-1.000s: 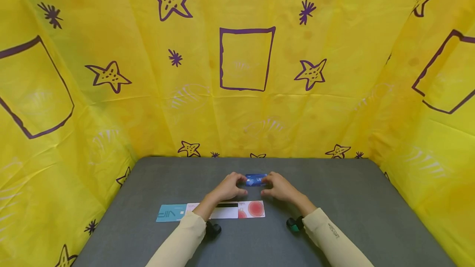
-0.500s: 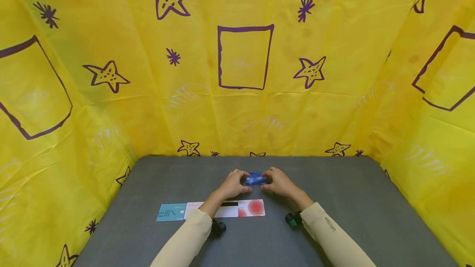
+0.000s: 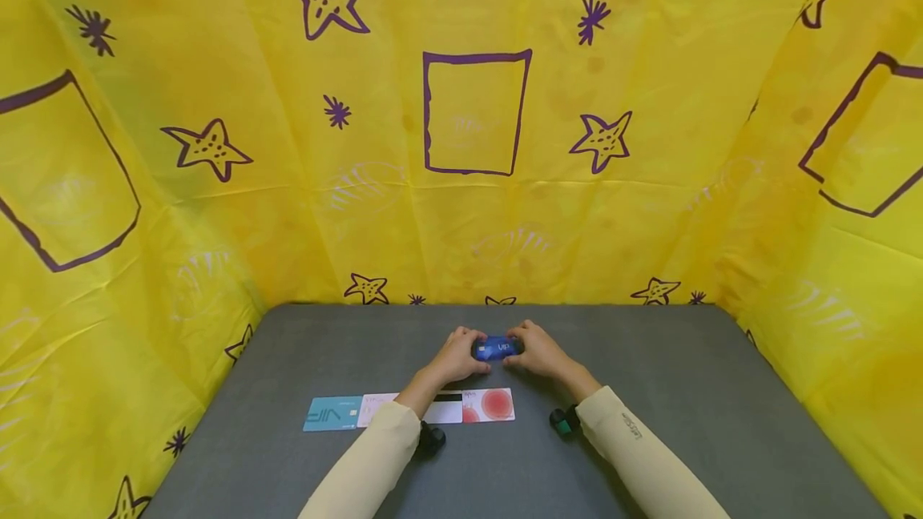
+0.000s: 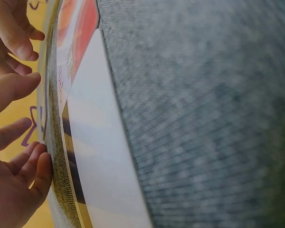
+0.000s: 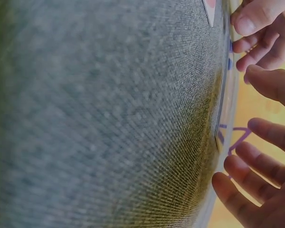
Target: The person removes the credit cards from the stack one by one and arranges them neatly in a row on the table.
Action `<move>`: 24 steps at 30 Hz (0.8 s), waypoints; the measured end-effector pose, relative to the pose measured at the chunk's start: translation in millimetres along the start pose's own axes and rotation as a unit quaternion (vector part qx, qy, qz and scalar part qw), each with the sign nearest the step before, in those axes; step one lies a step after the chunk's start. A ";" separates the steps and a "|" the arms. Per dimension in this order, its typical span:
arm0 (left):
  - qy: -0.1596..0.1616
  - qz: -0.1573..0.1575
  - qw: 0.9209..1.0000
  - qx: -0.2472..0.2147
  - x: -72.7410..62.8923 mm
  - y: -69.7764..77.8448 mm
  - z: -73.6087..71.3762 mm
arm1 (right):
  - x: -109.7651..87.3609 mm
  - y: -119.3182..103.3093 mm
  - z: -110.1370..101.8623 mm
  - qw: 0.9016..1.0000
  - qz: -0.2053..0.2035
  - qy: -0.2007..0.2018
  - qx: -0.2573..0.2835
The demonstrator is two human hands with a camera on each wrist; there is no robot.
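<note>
A blue VIP card [image 3: 495,348] with a chip appears at table level near the far edge of the table in the head view. My left hand [image 3: 457,357] holds its left end, forefinger at the far side and thumb at the near side. Around the opposite end my right hand [image 3: 541,352] grips in the same way. In the right wrist view, only a thin blue sliver of the card [image 5: 230,61] shows. The other fingers [image 5: 261,183] of my right hand are spread. The card does not show in the left wrist view.
Nearer to me, a row of cards lies edge to edge: a teal card [image 3: 332,414], a pinkish-white card [image 3: 375,405], a white card with a black stripe [image 3: 451,411] and a red-circle card [image 3: 493,405]. Yellow patterned cloth [image 3: 469,239] encloses the grey table [image 3: 649,423].
Both hands have moved inward, closer together round the blue card's ends. The card stays at nearly the same spot. The row of cards has not moved.
</note>
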State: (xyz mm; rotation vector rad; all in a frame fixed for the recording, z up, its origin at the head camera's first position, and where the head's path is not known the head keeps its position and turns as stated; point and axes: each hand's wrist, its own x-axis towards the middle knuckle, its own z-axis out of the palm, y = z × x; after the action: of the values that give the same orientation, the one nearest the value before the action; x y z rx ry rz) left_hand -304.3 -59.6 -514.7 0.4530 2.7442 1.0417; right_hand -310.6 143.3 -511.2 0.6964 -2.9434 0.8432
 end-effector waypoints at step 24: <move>-0.007 -0.010 0.997 0.072 11.4 0.9 0.8 | 14.1 1.8 -2.7 0.998 0.002 -0.064 -0.016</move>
State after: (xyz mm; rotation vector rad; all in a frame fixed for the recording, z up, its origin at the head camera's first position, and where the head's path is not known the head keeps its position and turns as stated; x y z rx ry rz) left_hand -314.6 -54.5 -515.3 0.4496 2.8160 0.8353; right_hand -324.4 140.1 -508.2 0.7728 -3.0642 0.7781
